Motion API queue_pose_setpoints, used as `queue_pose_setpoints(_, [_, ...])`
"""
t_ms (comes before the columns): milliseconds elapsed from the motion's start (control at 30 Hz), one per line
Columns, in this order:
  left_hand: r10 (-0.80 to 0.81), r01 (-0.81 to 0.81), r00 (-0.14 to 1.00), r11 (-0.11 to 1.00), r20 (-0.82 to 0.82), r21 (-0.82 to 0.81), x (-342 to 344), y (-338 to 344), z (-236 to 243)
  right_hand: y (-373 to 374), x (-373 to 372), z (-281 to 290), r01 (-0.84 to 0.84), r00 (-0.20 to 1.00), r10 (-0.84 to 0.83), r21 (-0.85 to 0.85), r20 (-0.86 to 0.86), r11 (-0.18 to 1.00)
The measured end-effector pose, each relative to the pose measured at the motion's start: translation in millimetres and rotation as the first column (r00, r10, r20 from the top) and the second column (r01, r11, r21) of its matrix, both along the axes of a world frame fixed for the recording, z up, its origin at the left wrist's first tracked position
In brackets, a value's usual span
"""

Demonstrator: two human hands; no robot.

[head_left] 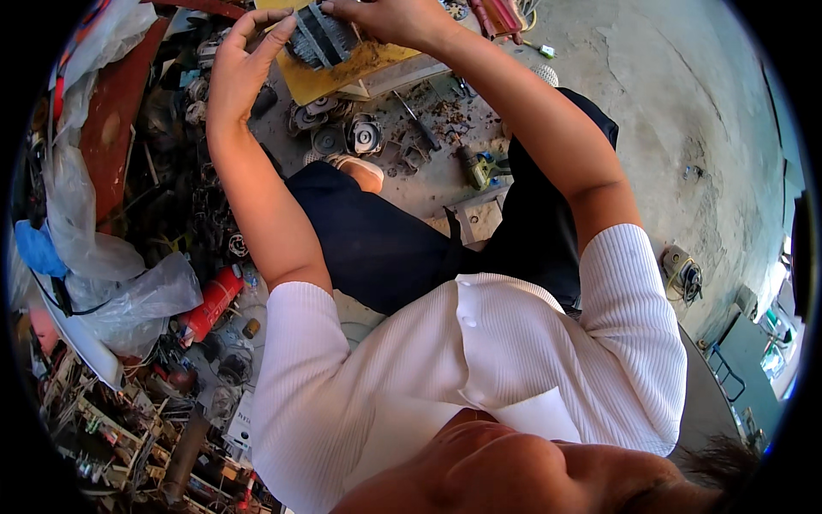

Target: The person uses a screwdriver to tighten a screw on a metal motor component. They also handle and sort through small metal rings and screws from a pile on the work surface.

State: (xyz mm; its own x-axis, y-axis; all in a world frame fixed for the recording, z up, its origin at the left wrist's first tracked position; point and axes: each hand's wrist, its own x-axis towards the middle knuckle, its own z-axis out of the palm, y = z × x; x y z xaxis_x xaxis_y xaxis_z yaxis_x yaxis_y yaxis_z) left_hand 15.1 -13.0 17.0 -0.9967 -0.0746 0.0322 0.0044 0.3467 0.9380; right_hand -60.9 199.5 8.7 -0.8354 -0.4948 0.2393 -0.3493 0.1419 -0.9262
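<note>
A ribbed grey metal cylinder with dark bands, like an electric motor body [324, 39], rests on a yellow board [377, 68] at the top edge of the view. My left hand [238, 73] is at its left side, thumb and fingertips closed on its edge. On the far right side of it, my right hand [398, 19] grips its upper edge, with some fingers cut off by the frame. Below the board, several round metal motor parts [364, 134] lie on the floor. A screwdriver [418, 122] lies near them.
A green and black power drill [481, 166] lies by my right leg. To the left are plastic bags [86, 206], a red canister [211, 301] and heaps of scrap parts [128, 437]. A coiled cable device [682, 272] sits on the concrete floor [685, 103] at right.
</note>
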Motion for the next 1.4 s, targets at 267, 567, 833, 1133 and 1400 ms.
queue_pose_setpoints(267, [0.15,-0.148,0.979,0.989,0.137,-0.021,0,22,19,4,2,6,-0.014,1.0,0.014,-0.018,0.0,1.0])
queue_pose_setpoints(567, [0.001,-0.012,0.993,0.995,0.118,0.096,2,14,16,5,0,3,-0.033,0.999,0.032,-0.037,-0.032,0.999])
queue_pose_setpoints(833, [0.051,-0.066,0.989,0.992,0.14,0.105,3,21,19,4,2,5,-0.022,1.0,0.022,-0.008,-0.006,1.0])
queue_pose_setpoints(1133, [0.003,-0.003,1.0,0.999,0.003,-0.039,2,2,0,5,7,13,0.01,1.0,-0.011,0.017,0.022,1.0])
queue_pose_setpoints(1400, [0.034,-0.034,0.999,0.999,-0.002,-0.021,4,3,5,1,8,13,0.039,0.999,-0.039,-0.03,0.022,0.999])
